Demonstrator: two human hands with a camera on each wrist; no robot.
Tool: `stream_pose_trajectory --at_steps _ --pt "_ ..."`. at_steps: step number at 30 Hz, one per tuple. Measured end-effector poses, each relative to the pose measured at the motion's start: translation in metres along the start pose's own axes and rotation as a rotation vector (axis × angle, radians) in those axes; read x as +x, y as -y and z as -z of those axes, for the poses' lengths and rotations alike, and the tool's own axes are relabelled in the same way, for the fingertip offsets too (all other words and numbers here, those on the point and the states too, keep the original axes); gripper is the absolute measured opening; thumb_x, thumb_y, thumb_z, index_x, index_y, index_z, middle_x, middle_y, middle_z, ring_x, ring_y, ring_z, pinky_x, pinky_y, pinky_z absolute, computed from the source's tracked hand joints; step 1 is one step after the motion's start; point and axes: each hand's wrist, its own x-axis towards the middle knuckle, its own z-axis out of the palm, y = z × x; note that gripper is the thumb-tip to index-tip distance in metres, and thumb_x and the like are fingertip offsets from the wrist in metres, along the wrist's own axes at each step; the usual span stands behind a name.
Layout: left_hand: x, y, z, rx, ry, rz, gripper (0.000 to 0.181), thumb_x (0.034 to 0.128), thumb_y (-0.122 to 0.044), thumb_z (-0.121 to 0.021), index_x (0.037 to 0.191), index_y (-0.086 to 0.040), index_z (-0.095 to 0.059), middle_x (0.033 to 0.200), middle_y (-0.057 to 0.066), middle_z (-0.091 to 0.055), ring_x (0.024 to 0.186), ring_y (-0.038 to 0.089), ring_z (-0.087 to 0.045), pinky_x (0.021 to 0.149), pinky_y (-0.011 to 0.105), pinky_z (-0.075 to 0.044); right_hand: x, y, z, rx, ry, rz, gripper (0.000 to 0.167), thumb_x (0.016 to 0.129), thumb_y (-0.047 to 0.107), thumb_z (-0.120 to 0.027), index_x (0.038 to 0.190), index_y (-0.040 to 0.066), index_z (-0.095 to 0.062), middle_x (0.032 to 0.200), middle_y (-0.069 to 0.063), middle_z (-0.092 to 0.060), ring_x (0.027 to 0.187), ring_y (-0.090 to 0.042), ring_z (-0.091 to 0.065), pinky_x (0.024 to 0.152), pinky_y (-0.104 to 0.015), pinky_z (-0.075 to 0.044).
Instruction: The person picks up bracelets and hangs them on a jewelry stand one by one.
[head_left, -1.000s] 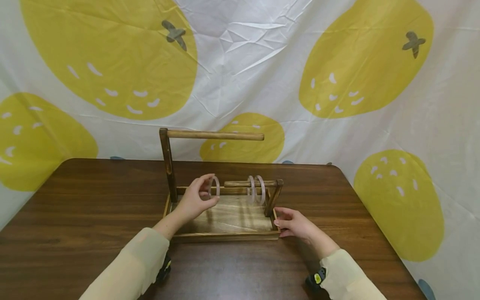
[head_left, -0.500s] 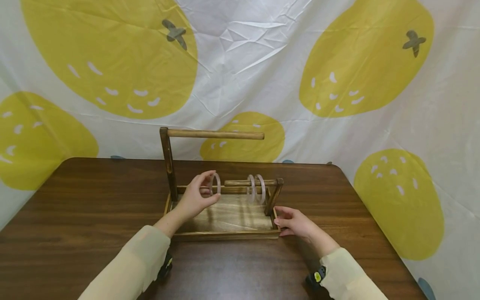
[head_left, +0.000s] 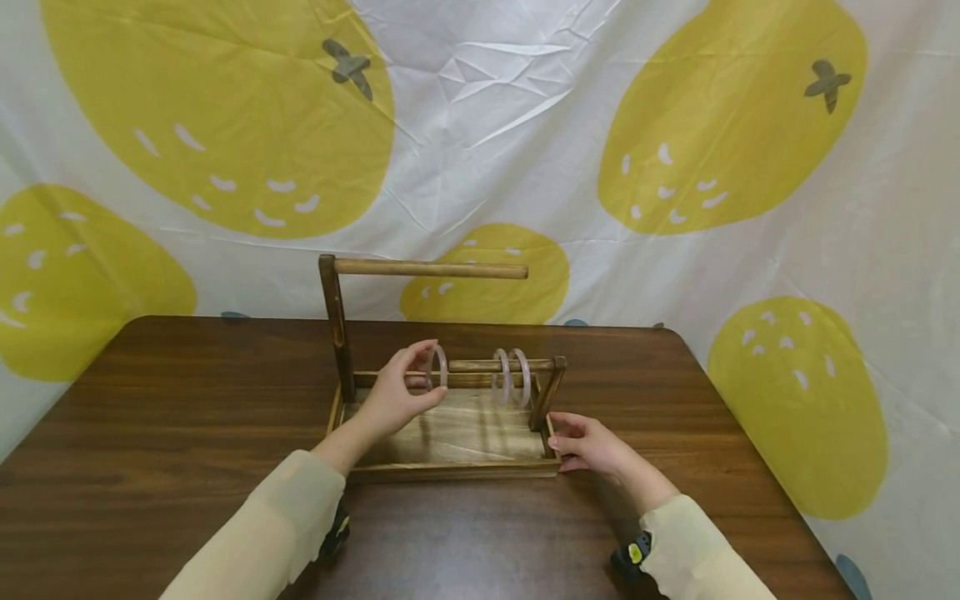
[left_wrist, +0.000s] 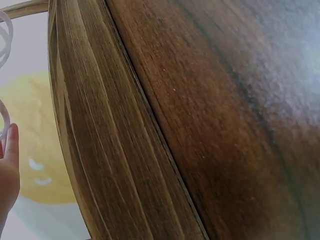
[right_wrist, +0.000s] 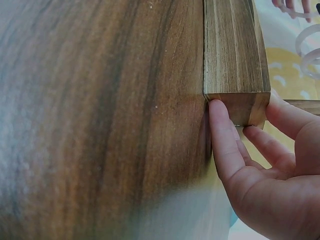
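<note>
My left hand (head_left: 390, 396) pinches a clear, pinkish bangle (head_left: 443, 365) between thumb and fingers, held upright just left of the free end of the lower bar (head_left: 471, 366) of a wooden bracelet stand (head_left: 450, 473). Whether bangle and bar touch cannot be told. Two similar bangles, a left one (head_left: 497, 392) and a right one (head_left: 524, 392), hang on that bar near its right post. My right hand (head_left: 596, 450) grips the right end of the stand's tray; the right wrist view shows thumb and fingers around its corner (right_wrist: 237, 107). Only part of the left hand (left_wrist: 9, 180) enters the left wrist view.
The stand's longer upper bar (head_left: 431, 268) juts right from a tall left post (head_left: 337, 333), above and behind the left hand. Beneath lies a dark brown wooden table (head_left: 187, 417). A white cloth with yellow fruit prints (head_left: 495, 150) hangs behind.
My left hand has shifted slightly right and a little up with its bangle, closer to the lower bar's free end. The right hand and the stand have stayed put.
</note>
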Motion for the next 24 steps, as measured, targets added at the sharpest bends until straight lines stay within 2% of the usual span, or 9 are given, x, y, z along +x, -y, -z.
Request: stream_pose_trajectory --at_steps 10,12,19,24 --pt "0.002 -0.003 -0.004 -0.014 0.000 -0.009 0.067 0.0822 -0.004 -0.068 0.142 -0.006 -0.037 0.126 0.023 -0.044 0.116 0.042 -0.048 0.092 0.045 -0.050 0.000 0.000 -0.001 -0.003 -0.002 -0.006 0.061 0.092 0.006 -0.055 0.141 -0.012 -0.024 0.111 -0.021 -0.052 0.083 -0.011 -0.055 0.072 -0.034 -0.056" --pt "0.002 -0.008 -0.005 -0.017 -0.001 -0.002 0.067 0.0817 -0.001 -0.067 0.141 -0.004 -0.037 0.125 0.024 -0.044 0.115 0.042 -0.047 0.091 0.048 -0.049 0.000 0.000 -0.001 -0.007 -0.002 -0.009 0.061 0.093 0.006 -0.054 0.142 -0.012 -0.024 0.112 -0.022 -0.052 0.083 -0.012 -0.055 0.072 -0.034 -0.056" --pt "-0.007 -0.039 -0.004 -0.009 0.015 -0.005 0.064 0.0821 0.002 -0.065 0.140 0.003 -0.036 0.123 0.028 -0.044 0.113 0.040 -0.048 0.091 0.051 -0.048 -0.001 0.000 -0.001 -0.005 -0.003 -0.011 0.061 0.093 0.007 -0.055 0.142 -0.012 -0.024 0.112 -0.021 -0.051 0.083 -0.012 -0.055 0.072 -0.034 -0.056" --pt "-0.007 -0.043 -0.004 -0.017 0.022 -0.002 0.064 0.0822 0.002 -0.065 0.139 0.002 -0.037 0.124 0.028 -0.044 0.115 0.040 -0.047 0.092 0.053 -0.047 -0.001 0.001 0.000 -0.004 0.000 -0.008 0.062 0.092 0.007 -0.055 0.142 -0.012 -0.023 0.109 -0.019 -0.051 0.082 -0.011 -0.054 0.072 -0.033 -0.056"
